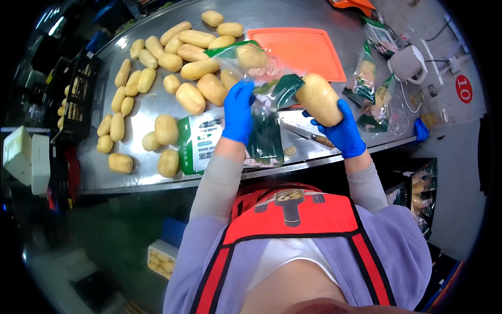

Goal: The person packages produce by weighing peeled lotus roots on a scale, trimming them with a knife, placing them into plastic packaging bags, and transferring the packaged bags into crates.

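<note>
My right hand (337,128), in a blue glove, is wrapped round a large peeled lotus root (319,98), held at the mouth of a clear and green plastic bag (269,91). Gloved in blue too, my left hand (239,112) pinches the edge of that bag. Another lotus root (251,55) shows at the bag's far end, where sliced roots are printed. Below the bag, a knife (314,136) with a wooden handle lies on the table near my right hand. A stack of green and white printed bags (201,141) lies flat under my left forearm.
Many lotus roots (191,98) lie across the left of the metal table (141,180). An orange cutting board (308,49) is at the back. Filled bags (365,78) and a white kettle-like appliance (408,64) stand right. A black crate (78,99) is at the left edge.
</note>
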Demonstrator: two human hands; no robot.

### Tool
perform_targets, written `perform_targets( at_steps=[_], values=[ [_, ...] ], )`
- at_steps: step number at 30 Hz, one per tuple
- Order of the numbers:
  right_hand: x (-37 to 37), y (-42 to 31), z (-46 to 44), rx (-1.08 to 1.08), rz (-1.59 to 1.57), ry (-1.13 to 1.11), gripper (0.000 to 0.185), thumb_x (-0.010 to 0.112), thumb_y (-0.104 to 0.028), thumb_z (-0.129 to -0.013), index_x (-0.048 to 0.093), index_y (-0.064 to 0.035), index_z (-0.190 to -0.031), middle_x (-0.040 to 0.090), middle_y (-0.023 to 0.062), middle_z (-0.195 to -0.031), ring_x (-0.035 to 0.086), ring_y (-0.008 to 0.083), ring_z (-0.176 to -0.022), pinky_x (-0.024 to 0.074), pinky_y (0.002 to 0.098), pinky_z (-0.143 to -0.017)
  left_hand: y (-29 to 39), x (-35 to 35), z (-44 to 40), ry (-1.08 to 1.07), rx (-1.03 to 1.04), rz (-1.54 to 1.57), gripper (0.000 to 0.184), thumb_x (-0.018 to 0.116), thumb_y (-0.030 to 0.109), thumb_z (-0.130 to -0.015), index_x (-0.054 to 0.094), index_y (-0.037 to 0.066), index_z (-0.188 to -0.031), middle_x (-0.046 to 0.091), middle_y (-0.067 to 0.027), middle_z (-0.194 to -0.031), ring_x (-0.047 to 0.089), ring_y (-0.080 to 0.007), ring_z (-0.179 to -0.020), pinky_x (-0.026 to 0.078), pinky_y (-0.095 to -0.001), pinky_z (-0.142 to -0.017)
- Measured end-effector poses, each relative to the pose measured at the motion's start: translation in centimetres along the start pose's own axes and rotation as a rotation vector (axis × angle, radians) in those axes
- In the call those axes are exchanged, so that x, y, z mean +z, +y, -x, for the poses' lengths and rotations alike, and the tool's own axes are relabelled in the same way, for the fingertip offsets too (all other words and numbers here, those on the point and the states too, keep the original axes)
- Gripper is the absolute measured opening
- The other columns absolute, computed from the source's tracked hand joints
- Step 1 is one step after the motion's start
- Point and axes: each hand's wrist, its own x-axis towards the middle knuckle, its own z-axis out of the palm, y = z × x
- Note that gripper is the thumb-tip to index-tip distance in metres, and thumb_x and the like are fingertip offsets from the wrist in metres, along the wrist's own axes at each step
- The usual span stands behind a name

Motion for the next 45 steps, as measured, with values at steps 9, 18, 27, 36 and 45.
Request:
perform_targets(
  at_steps=[9, 18, 27, 36, 45],
  values=[
    [6.4, 8.3, -2.5, 0.380, -0.067, -0.123, 0.058, 0.050, -0.042, -0.087, 0.038, -0.0048, -0.129, 0.054, 0.0135, -0.116, 0.057, 0.0234, -0.096, 0.0471, 0.0306, -0.077, 0.4, -7.7, 10.3, 0.459, -0.151, 0.417, 0.033, 0.053, 0.014, -0.087, 0.048, 0.006, -0.118, 0.054, -0.0066, -0.105, 0.054, -0.0185, -0.095, 0.045, -0.0315, -0.083],
    [3.0, 10.1, -2.7, 0.511, 0.386, -0.185, 0.060, 0.047, -0.044, -0.087, 0.039, -0.0012, -0.128, 0.056, 0.0145, -0.112, 0.058, 0.0234, -0.095, 0.0495, 0.0327, -0.074, -3.5, -8.5, 16.2, 0.429, -0.378, 0.295, 0.011, 0.056, 0.014, -0.082, 0.056, 0.005, -0.090, 0.056, -0.0029, -0.086, 0.053, -0.0117, -0.079, 0.044, -0.0268, -0.068],
    [4.6, 10.5, -4.6, 0.067, 0.769, -0.301, 0.063, 0.070, -0.022, -0.076, 0.042, 0.0022, -0.127, 0.054, 0.0097, -0.113, 0.052, 0.0152, -0.102, 0.0430, 0.0287, -0.087, -4.2, -11.6, 14.8, -0.005, -0.314, -0.245, 0.016, 0.054, 0.014, -0.074, 0.061, 0.000, -0.076, 0.056, -0.0039, -0.068, 0.050, -0.0129, -0.061, 0.041, -0.0272, -0.057],
    [4.7, 10.5, -4.8, 0.477, 0.057, 0.100, 0.044, 0.046, -0.044, -0.089, 0.048, -0.0112, -0.118, 0.059, 0.0035, -0.101, 0.058, 0.0139, -0.083, 0.0468, 0.0257, -0.063, -1.3, -9.6, 8.8, -0.401, 0.018, -0.800, 0.018, 0.056, 0.018, -0.072, 0.062, 0.001, -0.070, 0.056, -0.0167, -0.065, 0.056, -0.0267, -0.061, 0.044, -0.0350, -0.059],
    [4.9, 11.4, -4.3, 0.430, 0.533, -0.180, 0.046, 0.048, -0.035, -0.090, 0.044, -0.0048, -0.124, 0.060, 0.0067, -0.098, 0.060, 0.0150, -0.082, 0.0497, 0.0226, -0.059, -2.9, -7.7, 13.7, 0.135, -0.688, 0.164, 0.030, 0.055, 0.034, -0.086, 0.060, 0.004, -0.085, 0.060, -0.0046, -0.074, 0.057, -0.0129, -0.065, 0.043, -0.0237, -0.056]
  ],
)
